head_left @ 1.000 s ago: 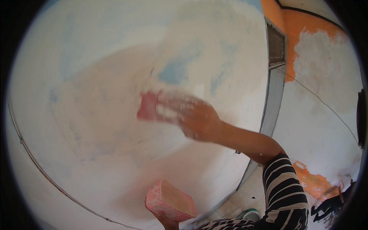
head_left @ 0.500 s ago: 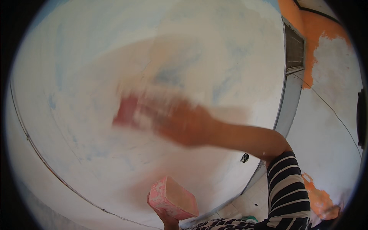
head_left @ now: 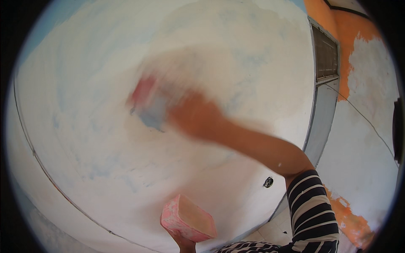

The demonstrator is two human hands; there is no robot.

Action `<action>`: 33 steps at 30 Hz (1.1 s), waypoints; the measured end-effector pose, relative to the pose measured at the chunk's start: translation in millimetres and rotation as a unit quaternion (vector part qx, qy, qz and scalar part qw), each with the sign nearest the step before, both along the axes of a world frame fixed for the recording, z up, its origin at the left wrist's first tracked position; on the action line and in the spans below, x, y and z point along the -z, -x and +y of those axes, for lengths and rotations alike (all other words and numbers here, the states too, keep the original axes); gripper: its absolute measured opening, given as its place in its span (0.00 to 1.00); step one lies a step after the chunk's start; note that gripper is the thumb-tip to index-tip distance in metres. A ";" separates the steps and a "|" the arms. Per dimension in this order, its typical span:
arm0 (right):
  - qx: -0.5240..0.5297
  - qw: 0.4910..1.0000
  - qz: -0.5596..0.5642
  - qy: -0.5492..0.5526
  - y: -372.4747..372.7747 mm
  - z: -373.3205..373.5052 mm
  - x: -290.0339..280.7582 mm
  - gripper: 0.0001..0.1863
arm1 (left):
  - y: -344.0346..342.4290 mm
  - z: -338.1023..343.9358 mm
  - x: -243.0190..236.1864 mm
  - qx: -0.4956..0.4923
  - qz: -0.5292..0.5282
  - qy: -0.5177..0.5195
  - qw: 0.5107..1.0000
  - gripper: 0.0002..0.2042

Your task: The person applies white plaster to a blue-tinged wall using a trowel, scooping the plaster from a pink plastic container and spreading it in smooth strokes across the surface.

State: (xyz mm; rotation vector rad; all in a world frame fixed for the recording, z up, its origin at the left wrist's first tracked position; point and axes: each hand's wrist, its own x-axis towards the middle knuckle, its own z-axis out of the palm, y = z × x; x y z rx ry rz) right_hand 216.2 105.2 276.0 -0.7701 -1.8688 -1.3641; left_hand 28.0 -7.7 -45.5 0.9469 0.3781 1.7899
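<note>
Scraper (head_left: 143, 90) sits higher in view than half a second ago, swung from pointing left to pointing up-left; tub (head_left: 171, 215) about the same. My right hand (head_left: 194, 116) pinches the scraper, though blur hides how the fingers sit. It's over the wall (head_left: 84, 126), beside a blue patch (head_left: 154, 114); can't tell if the blade touches. My left hand (head_left: 181, 239) clasps the tub from below and the left, mouth facing up and to the right, likely so the filler (head_left: 195, 214) stays in and within easy reach of the blade. Arm's probably stretched so the blade can sweep freely. Scraper's wide edge leads away from my fingers; its long axis looks steep, upper right to lower left, ends smeared.
</note>
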 end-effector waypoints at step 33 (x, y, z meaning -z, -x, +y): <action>0.023 0.996 0.043 -0.078 2.7 -14.3 1.0 0.24 | 62.0 9.3 7.2 -0.029 -0.036 0.032 0.998 0.37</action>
